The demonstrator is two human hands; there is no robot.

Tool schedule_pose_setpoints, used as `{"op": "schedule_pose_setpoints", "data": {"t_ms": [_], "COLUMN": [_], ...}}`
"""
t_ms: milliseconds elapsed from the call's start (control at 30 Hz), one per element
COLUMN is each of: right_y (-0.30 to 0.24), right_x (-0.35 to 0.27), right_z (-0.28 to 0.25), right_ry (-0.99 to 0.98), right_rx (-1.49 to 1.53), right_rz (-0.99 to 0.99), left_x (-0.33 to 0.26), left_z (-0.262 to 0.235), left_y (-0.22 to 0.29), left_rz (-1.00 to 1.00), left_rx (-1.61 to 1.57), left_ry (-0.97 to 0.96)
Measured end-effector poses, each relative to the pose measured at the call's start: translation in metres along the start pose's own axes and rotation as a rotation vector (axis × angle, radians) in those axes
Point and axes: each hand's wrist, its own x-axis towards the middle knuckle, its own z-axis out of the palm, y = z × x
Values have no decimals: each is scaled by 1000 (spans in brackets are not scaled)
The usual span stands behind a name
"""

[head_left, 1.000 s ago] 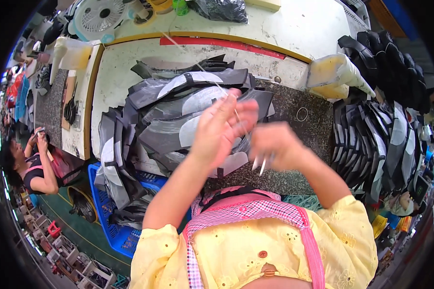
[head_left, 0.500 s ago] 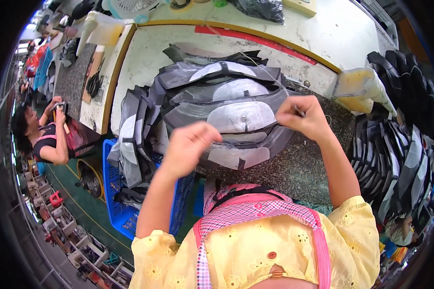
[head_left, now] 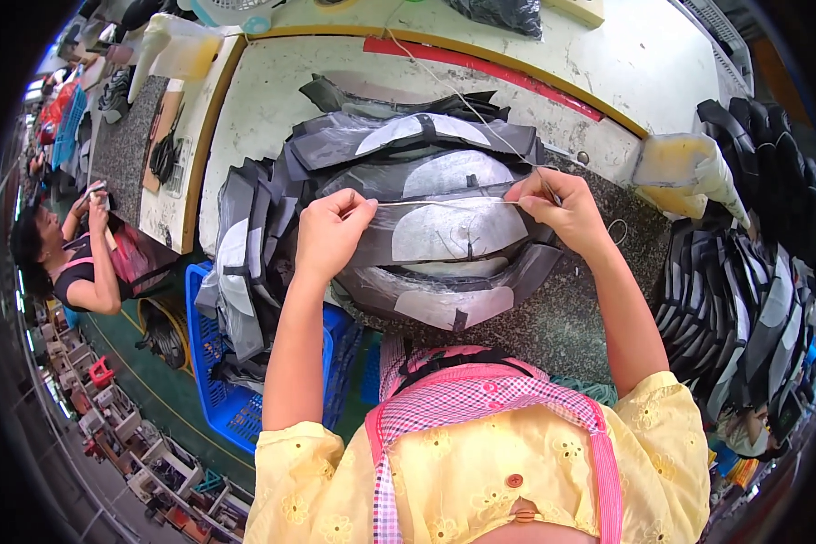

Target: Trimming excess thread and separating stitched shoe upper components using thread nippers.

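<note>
Thin white string [head_left: 449, 202] pulled straight over a pile of grey pieces [head_left: 453, 243]

So we've got our left hand [head_left: 334, 234] pinching one end of the stretch between thumb and fingers, and our right hand [head_left: 560, 210] pinching the other, fingers curled in on both. The string crosses above the middle of the pile, which sits on the tabletop [head_left: 571, 313] right in front of us. Past the right hand, it carries on over the back of the pile and beyond the red strip [head_left: 480, 77]. Can't tell if it loops underneath anywhere. There's something small and dark at the right hand's fingers too, but we can't make out what.

Around that: another stack [head_left: 234, 254] just left of the pile, a blue crate [head_left: 199, 337] below it, a bigger stack [head_left: 725, 308] to our right. Off left, a co-worker [head_left: 91, 272] holds something up.
</note>
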Motion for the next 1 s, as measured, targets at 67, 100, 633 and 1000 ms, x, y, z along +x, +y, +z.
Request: {"op": "schedule_pose_setpoints", "data": {"t_ms": [67, 100, 633, 1000], "right_y": [-2, -5, 18, 25], "right_x": [1, 2, 19, 5], "right_z": [-3, -6, -4, -9], "right_ry": [-1, -26, -87, 96], "right_rx": [24, 67, 238, -148], "right_rz": [7, 62, 131, -19], "left_x": [2, 4, 14, -26], "left_z": [1, 2, -2, 74], "left_y": [0, 0, 0, 45], "left_rz": [25, 24, 52, 861], "left_rx": [15, 16, 361, 489], "left_ry": [-5, -7, 12, -21]}}
